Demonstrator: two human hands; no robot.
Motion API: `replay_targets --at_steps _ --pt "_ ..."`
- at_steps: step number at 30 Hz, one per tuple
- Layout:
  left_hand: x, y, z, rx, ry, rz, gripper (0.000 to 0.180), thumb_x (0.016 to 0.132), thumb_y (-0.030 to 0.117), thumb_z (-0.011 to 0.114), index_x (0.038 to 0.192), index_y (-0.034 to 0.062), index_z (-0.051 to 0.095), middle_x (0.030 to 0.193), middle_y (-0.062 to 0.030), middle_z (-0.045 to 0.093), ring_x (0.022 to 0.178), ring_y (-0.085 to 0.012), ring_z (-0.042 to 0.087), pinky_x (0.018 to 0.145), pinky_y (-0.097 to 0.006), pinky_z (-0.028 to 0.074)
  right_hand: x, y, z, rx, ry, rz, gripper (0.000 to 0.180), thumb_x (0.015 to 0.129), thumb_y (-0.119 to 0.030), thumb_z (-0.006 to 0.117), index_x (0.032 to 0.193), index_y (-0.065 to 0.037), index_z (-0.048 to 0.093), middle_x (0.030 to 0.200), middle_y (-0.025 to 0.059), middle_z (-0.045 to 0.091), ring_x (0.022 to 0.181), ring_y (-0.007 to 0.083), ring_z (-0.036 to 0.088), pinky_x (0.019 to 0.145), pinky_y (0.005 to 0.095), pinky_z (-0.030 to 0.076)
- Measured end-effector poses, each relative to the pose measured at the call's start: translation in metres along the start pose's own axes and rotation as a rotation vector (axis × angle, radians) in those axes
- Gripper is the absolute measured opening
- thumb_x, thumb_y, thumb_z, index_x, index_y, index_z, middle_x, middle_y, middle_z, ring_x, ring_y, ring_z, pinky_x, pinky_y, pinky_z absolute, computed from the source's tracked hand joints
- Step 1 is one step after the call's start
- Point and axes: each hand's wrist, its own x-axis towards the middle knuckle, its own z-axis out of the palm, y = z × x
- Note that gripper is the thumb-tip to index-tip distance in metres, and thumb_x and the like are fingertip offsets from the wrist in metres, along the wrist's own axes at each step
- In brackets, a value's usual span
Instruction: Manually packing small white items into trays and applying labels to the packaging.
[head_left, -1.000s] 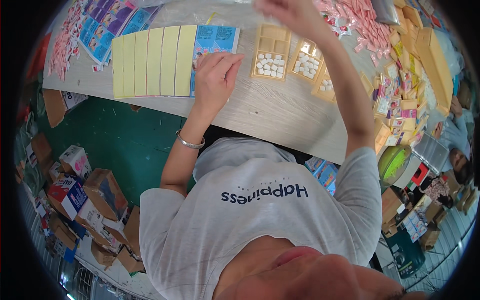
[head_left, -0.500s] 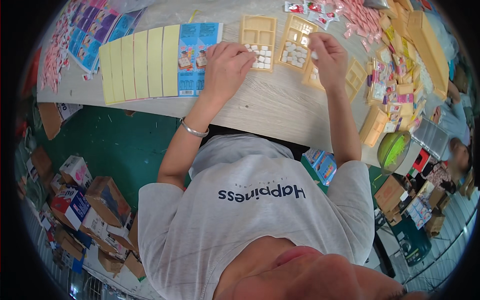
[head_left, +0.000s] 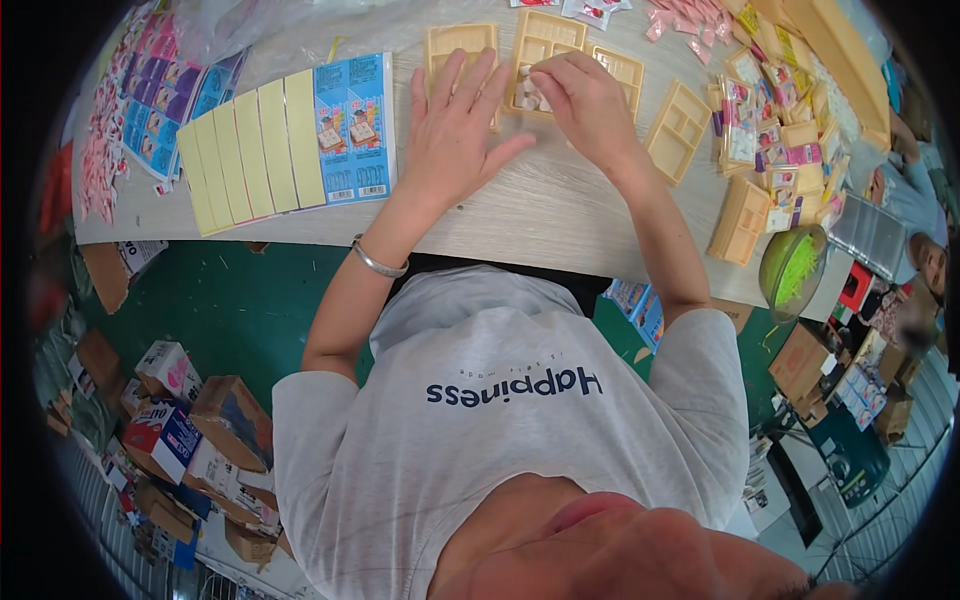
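Over the left cream compartment tray (head_left: 460, 40) my left hand (head_left: 450, 140) lies palm down with its fingers spread, covering most of that tray. My right hand (head_left: 590, 110) has its fingers curled and pinched together above the neighbouring cream tray (head_left: 550, 30). Small white cubes (head_left: 530, 92) show in that tray's near compartment, just by my right fingertips. Whatever the pinch holds is hidden. Beside this hand, a third cream tray (head_left: 622, 68) is partly covered by it. Further right lies a fourth tray (head_left: 680, 130) with bare compartments.
Fanned yellow and blue printed cards (head_left: 290, 140) lie left of my left hand. Pink sachets (head_left: 695, 25) sit at the back. On the right are a heap of packed trays (head_left: 780, 130), stacked cream trays (head_left: 740, 220) and a bowl of green shreds (head_left: 795, 275).
My left hand has gone from bent fingers to spread ones over the left tray. My right hand has moved left, from the third tray to the second. The whole view has shifted slightly.
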Motion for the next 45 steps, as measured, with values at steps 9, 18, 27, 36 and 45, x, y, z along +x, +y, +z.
replay_targets --at_steps 9,18,27,36,45 --pt "0.027 -0.007 0.033 -0.017 0.056 0.081 0.052 0.088 0.031 0.074 0.134 0.0118 0.062 0.139 -0.002 0.06 0.134 -0.0267 0.049 0.118 -0.056 0.027 -0.033 0.016 -0.022 -0.097 0.043 -0.122 0.021 0.09 -0.009 0.07 0.111 -0.008 0.074 0.109 0.0079 0.073 0.102 0.0279 0.068 0.083 0.0343 0.053" --pt "0.029 0.011 0.02 0.113 -0.145 0.158 0.084 0.085 0.067 0.061 0.148 0.014 0.049 0.158 -0.0015 0.041 0.149 -0.0256 0.029 0.119 -0.057 0.02 -0.027 0.018 -0.014 -0.227 0.059 -0.135 0.023 0.078 -0.013 0.081 0.1 -0.011 0.077 0.094 0.003 0.07 0.092 0.0257 0.062 0.084 0.0385 0.05" --pt "0.027 0.012 0.021 0.073 -0.22 0.228 0.096 0.084 0.075 0.055 0.151 0.0073 0.044 0.16 -0.007 0.039 0.151 -0.0265 0.026 0.122 -0.057 0.016 0.119 -0.021 -0.025 0.161 0.195 -0.401 0.017 0.088 -0.013 0.071 0.102 -0.003 0.073 0.092 0.0138 0.071 0.085 0.0304 0.067 0.076 0.0388 0.052" --pt "0.009 0.008 -0.056 -0.069 -0.151 -0.001 0.091 0.085 0.063 0.065 0.149 0.0035 0.042 0.156 -0.0186 0.039 0.15 -0.0361 0.028 0.12 -0.061 0.017 0.326 -0.057 0.14 -0.351 0.284 -0.229 0.038 0.088 -0.029 0.067 0.12 -0.009 0.068 0.133 0.024 0.057 0.117 0.0418 0.06 0.095 0.0514 0.052" --pt "-0.013 -0.019 -0.074 -0.161 -0.114 -0.176 0.074 0.089 0.041 0.071 0.148 0.0038 0.044 0.15 -0.0172 0.045 0.135 -0.0371 0.045 0.116 -0.058 0.027 0.357 -0.002 0.133 -0.271 0.203 -0.254 0.032 0.091 -0.017 0.06 0.119 -0.006 0.067 0.119 0.021 0.067 0.104 0.0398 0.068 0.087 0.0519 0.056"
